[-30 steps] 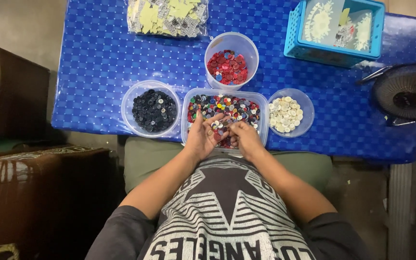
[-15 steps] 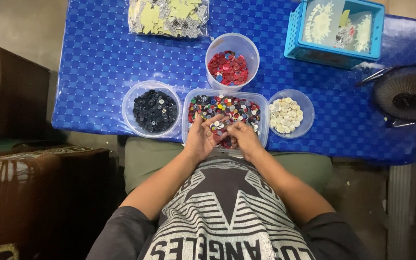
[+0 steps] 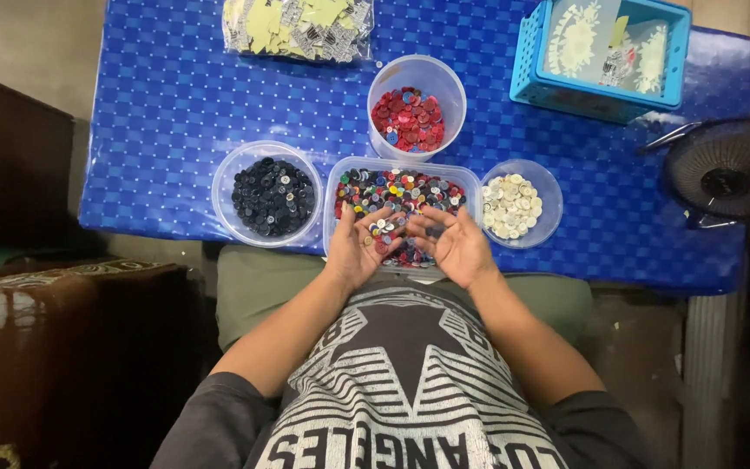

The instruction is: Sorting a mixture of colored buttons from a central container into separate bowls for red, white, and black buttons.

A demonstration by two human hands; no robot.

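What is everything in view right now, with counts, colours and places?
Rectangular clear plastic tub of mixed-colour buttons: one, table's near edge, centre.
Round clear tub of dark buttons: one, left of the mixed tub.
Round clear tub of red buttons: one, behind the mixed tub.
Round clear bowl of cream buttons: one, right of the mixed tub.
Clear bag of yellow pieces: one, far edge.
Light blue plastic basket: one, far right.
Blue patterned tablecloth: one, covers the table.
Black fan: one, right of the table.
Left hand: palm up over the mixed tub, buttons on it.
Right hand: open, beside the left.
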